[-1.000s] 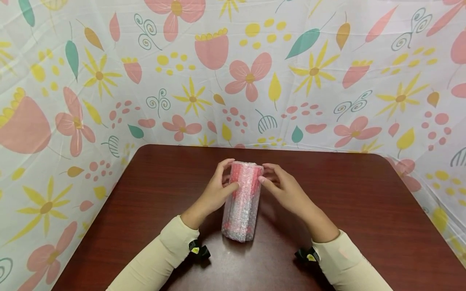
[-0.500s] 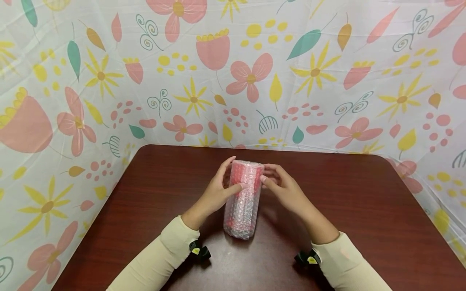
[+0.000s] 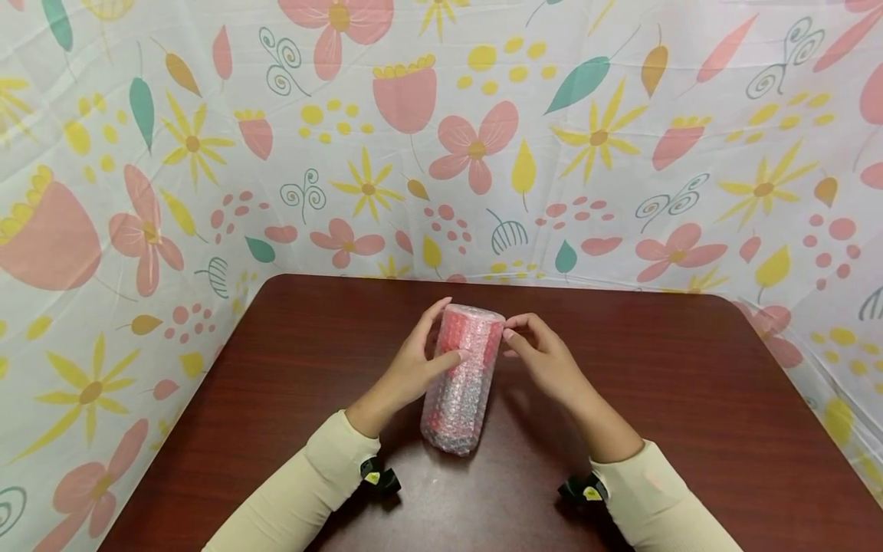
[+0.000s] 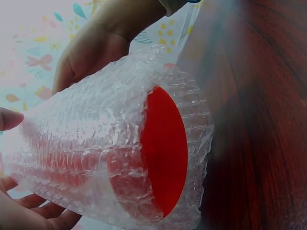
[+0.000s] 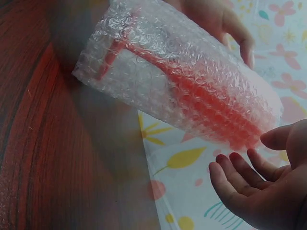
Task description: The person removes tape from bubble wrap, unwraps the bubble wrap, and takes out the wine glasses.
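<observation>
A red and grey cylinder wrapped in bubble wrap (image 3: 464, 379) leans slightly in the middle of the head view. My left hand (image 3: 407, 364) grips its upper left side, with the thumb (image 3: 448, 360) across the front and the fingers behind. At the upper right edge, my right hand (image 3: 552, 364) pinches the bubble wrap between thumb and forefinger. In the right wrist view, the other fingers (image 5: 235, 177) are spread loosely below the wrap. A red flat end (image 4: 165, 153) shows through the clear wrap (image 4: 91, 124) in the left wrist view.
The brown wooden table (image 3: 641, 368) stretches around both arms, with rounded far corners. A white cloth with flowers and leaves (image 3: 476, 100) hangs behind it and along the sides. Dark straps with yellow tags (image 3: 375, 477) sit at both wrists.
The wrapped cylinder's top has shifted a little right and it tilts more. My left thumb has slid further across its front. The right hand has drawn its fingers to the edge.
</observation>
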A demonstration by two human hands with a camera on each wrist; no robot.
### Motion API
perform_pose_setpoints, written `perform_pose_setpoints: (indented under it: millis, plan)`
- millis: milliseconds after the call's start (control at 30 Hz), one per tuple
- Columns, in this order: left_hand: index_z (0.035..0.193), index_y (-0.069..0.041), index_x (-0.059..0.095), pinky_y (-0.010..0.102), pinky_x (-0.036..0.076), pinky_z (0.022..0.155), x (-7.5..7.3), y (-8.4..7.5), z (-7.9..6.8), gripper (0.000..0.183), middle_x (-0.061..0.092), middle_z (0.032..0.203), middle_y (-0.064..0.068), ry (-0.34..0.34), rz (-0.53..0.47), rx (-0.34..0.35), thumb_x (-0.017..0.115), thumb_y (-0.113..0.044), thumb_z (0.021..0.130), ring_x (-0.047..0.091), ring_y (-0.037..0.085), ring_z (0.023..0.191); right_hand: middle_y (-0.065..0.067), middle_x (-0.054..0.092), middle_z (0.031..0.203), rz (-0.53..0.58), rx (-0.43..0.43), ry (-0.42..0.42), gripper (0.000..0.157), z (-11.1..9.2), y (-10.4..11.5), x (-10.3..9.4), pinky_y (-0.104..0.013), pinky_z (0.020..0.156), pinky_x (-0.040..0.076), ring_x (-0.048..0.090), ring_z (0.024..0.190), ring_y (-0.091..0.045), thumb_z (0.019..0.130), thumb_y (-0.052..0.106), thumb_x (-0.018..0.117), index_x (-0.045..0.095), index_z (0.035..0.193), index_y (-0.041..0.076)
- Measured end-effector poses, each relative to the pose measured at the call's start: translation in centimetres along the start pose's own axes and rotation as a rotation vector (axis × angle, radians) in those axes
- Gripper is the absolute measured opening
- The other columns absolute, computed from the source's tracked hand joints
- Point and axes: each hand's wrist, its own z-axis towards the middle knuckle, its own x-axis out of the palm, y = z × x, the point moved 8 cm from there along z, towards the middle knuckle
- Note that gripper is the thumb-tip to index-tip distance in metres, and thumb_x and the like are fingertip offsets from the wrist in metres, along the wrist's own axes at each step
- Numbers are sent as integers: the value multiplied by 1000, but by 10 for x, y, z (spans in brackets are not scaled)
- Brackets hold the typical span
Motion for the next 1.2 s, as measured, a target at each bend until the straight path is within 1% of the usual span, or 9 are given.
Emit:
perform_pose_setpoints:
  millis: [67,233,333,467,600,700,800,967,1200]
  plan:
    - [159,-31,25,35,52,94,1,0,0,83,40,154,9,8,0,10,70,-14,91,52,30,129,-19,60,120,0,4,-8,28,0,-1,-1,-22,87,57,66,105,-18,105,19,54,55,122,-3]
    - [160,-29,23,35,52,94,2,1,1,84,38,154,11,22,-5,18,69,-13,91,51,30,129,-16,59,115,46,13,-10,25,2,-4,-2,-26,89,56,65,102,-17,105,15,55,56,120,-5]
    - [160,-29,22,38,51,96,2,2,1,84,38,155,10,28,2,5,68,-13,91,50,30,131,-13,58,113,83,24,-2,24,3,-6,-2,-27,89,56,65,103,-22,104,13,55,55,119,-6]
    - [160,-30,21,39,49,99,2,4,0,82,41,153,10,30,14,-17,67,-16,93,50,28,130,-9,58,111,111,39,11,25,2,-8,-1,-26,89,56,66,103,-22,104,14,56,55,119,-6]
    - [160,-28,21,38,48,99,1,3,1,81,44,150,10,27,15,-18,67,-18,94,51,26,128,-7,59,111,121,42,18,26,2,-9,-2,-24,89,56,65,103,-20,103,17,58,56,118,-4]
    - [159,-28,22,36,48,98,1,2,1,81,45,149,11,25,15,-13,68,-17,94,52,25,126,-7,59,111,127,43,22,26,2,-9,-2,-24,89,56,65,105,-25,103,17,58,56,118,-4]
    - [159,-30,24,36,49,96,1,2,1,80,46,148,11,24,12,-9,68,-17,94,53,24,124,-7,59,111,133,47,25,26,2,-8,-2,-29,92,56,65,106,-28,103,17,58,56,118,-4]
    - [159,-29,23,35,49,95,1,2,0,79,45,148,11,29,0,-14,68,-16,94,52,24,123,-5,60,108,138,53,32,24,2,-8,-3,-41,96,56,66,101,-20,103,16,57,56,116,-5]
    - [158,-30,23,35,50,94,2,2,-1,80,45,148,10,33,-4,-10,68,-18,94,52,23,123,-1,60,103,160,41,37,23,3,-8,-4,-36,93,57,66,99,-20,103,13,57,56,113,-7]
